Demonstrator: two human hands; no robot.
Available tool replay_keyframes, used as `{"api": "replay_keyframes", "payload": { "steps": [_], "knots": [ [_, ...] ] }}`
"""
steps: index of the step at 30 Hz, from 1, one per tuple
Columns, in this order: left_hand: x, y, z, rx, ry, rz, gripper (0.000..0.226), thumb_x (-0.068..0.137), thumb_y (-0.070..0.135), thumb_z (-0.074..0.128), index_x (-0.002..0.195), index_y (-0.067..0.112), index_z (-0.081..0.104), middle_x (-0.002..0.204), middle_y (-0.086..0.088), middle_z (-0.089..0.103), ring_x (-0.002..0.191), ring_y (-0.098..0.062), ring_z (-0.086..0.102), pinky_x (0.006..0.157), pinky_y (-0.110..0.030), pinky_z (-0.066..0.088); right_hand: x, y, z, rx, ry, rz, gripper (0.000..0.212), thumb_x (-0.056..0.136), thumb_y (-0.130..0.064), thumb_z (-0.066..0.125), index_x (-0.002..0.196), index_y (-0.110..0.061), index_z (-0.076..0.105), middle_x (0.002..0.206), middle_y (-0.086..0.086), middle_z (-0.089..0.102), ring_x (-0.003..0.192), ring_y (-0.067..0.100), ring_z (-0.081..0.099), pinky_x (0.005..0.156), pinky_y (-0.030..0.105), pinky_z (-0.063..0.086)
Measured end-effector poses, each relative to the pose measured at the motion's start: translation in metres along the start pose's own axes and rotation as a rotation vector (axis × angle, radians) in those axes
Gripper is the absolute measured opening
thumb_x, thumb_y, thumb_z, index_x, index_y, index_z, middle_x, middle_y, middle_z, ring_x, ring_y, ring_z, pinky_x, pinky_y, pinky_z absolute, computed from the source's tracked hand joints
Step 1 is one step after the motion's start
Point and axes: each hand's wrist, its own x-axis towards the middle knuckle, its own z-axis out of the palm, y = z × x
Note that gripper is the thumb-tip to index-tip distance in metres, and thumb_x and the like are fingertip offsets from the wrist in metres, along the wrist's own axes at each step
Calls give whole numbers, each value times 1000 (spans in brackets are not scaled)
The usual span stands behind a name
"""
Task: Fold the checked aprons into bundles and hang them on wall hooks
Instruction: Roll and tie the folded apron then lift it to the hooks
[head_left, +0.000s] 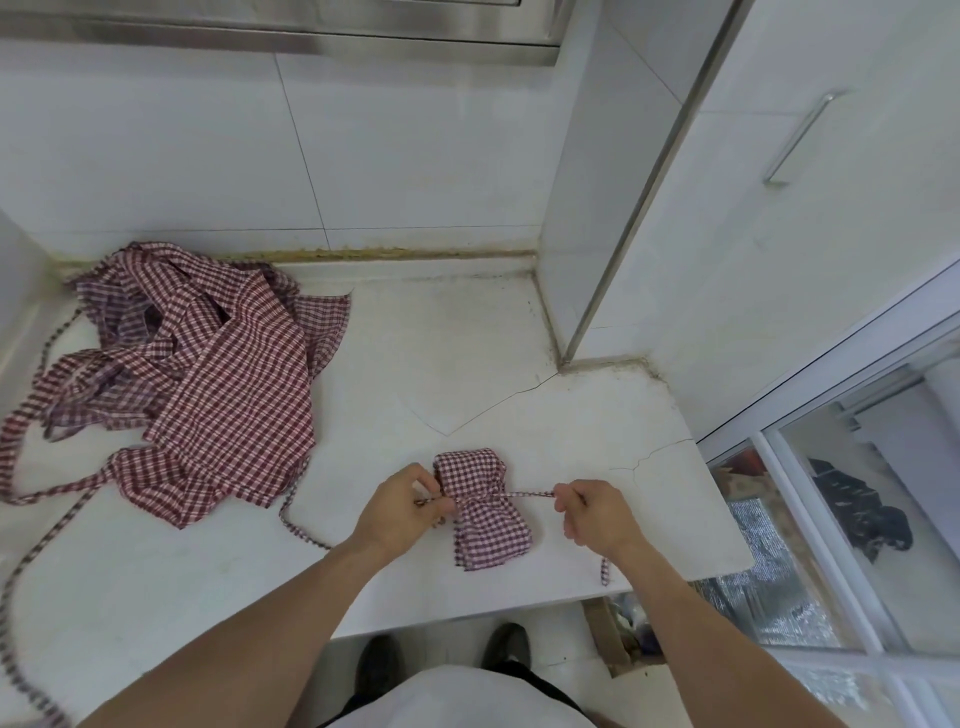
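A red-and-white checked apron folded into a small bundle (483, 509) lies on the white counter (467, 364) near its front edge. A checked strap (530, 494) is cinched round the bundle's middle. My left hand (402, 506) pinches one strap end right at the bundle's left side. My right hand (595, 512) grips the other strap end, stretched taut to the right. The strap's loose tail (604, 570) hangs below my right wrist. A loose heap of unfolded checked aprons (197, 374) lies at the counter's back left, straps trailing toward the front edge.
White tiled wall behind the counter, a steel ledge (291, 41) above. A tall white cabinet with a bar handle (800, 137) stands at the right. A window frame (841, 545) lies right of the counter's end. My shoes show below the front edge.
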Motion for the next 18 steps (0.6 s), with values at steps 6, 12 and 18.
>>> {"api": "replay_keyframes", "payload": {
  "steps": [6, 12, 18],
  "knots": [
    [-4, 4, 0, 220, -115, -20, 18, 95, 37, 61, 83, 24, 64, 88, 9, 69, 82, -11, 65, 79, -30, 54, 8, 3, 10, -247, -41, -55, 23, 100, -16, 51, 81, -17, 63, 80, 3, 66, 74, 21, 61, 68, 28, 44],
    [-4, 28, 16, 250, -141, -75, 22, 100, 35, 52, 98, 13, 57, 87, 1, 62, 70, -12, 56, 56, -19, 43, -2, -39, 33, -223, -68, -249, 24, 101, -26, 51, 118, -10, 55, 99, 7, 68, 86, 21, 64, 77, 32, 51],
    [-2, 29, 22, 331, -49, -111, 28, 99, 47, 49, 90, 20, 54, 86, 5, 59, 78, -13, 55, 67, -29, 42, -5, -49, 45, -240, -89, -279, 28, 94, -37, 64, 104, -15, 51, 86, 2, 67, 77, 17, 64, 63, 21, 46]
  ]
}}
